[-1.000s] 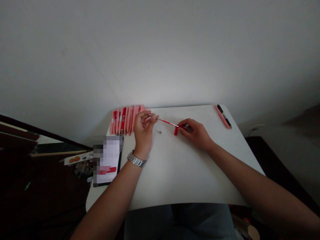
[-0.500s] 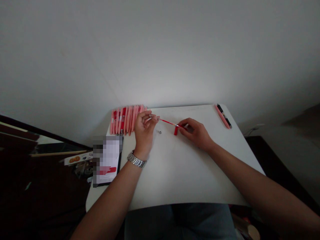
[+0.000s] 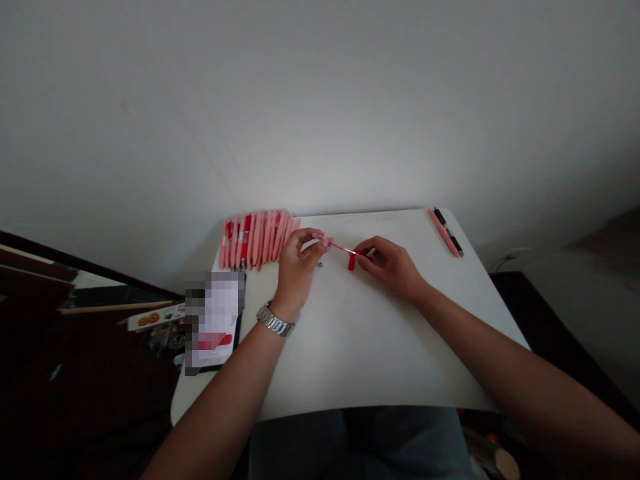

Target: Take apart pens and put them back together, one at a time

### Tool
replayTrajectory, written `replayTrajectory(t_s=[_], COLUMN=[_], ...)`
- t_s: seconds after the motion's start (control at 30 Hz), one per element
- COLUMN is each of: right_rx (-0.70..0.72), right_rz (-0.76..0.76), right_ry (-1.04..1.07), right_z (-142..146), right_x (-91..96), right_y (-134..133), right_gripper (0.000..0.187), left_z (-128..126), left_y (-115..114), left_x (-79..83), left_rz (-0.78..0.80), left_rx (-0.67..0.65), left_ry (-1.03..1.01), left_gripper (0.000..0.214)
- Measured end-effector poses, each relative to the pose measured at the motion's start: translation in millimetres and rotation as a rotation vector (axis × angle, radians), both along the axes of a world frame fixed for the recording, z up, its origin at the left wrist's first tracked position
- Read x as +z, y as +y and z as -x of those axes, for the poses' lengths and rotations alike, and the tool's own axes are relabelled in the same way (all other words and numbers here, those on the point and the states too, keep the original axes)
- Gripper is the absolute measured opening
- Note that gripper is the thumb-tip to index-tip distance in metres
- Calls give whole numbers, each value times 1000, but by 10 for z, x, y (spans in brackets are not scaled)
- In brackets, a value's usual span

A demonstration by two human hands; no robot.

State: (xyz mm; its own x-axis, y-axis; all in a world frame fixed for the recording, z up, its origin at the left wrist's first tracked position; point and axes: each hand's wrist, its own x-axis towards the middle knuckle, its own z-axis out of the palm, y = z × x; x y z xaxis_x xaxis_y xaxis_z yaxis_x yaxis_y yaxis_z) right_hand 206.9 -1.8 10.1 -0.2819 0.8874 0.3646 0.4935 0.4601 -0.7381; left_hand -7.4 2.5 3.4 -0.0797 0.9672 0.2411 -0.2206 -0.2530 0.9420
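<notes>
Between thumb and fingers, my left hand (image 3: 299,260) pinches a thin red pen refill (image 3: 341,247) that slants down to the right. Its far end meets the tip of a red pen barrel (image 3: 362,255), which my right hand (image 3: 393,263) holds, mostly hidden by the fingers. I cannot tell how deep the refill sits in the barrel. Just below, a short red pen part (image 3: 351,263) is at the right fingertips, apparently on the table. A small metal pen tip (image 3: 321,265) lies beside my left hand.
Several pink and red pens (image 3: 256,240) lie in a row at the white table's (image 3: 360,347) back left. A pink pen (image 3: 444,233) and a black pen (image 3: 449,232) lie at the back right. A blurred-out tablet-like device (image 3: 217,323) rests at the left edge.
My left hand has moved right, toward my right hand, with the refill. Less of the refill shows between the hands. My right hand has hardly moved.
</notes>
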Motion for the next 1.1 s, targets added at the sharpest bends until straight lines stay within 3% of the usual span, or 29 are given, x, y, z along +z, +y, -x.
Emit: replayTrajectory(t_s=[0.13,0.5,1.1], right_rx=[23,11,-5], right_rz=[-30,-30,59], right_ry=[1,-9,15], right_z=[-9,-7,-25], right_x=[-29,14,-49], right_y=[18,-5,19], right_gripper=[11,16,21], left_z=[-12,-51,-40], left_y=[-25,-55,-45], left_x=[28,89,70], left_rz=[94,133,111], left_rx=[-54,-166,-121], left_ry=[7,-186,-152], left_gripper=[29,22,24])
